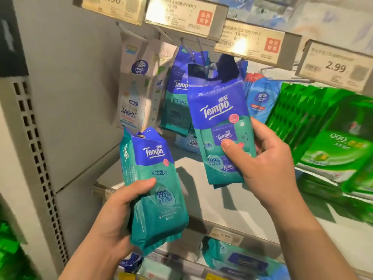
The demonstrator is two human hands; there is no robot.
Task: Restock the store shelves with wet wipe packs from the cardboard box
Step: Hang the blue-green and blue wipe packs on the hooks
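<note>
Lifting one pack toward the hook with right hand pinching it, left hand clutching the spare packs ready to hang next

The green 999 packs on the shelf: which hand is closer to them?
Right. The right hand, holding a Tempo pack, is just left of the green 999 packs. The left hand, gripping another Tempo pack, is farther left and lower.

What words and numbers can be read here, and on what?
"Tempo", "99.9%": pack in left hand
"Tempo": pack in right hand
"Vinda": white hanging pack
"999": green pack
"2.99": price tag
"5.99": lower tag
Upper tags: mostly blurred.
</note>
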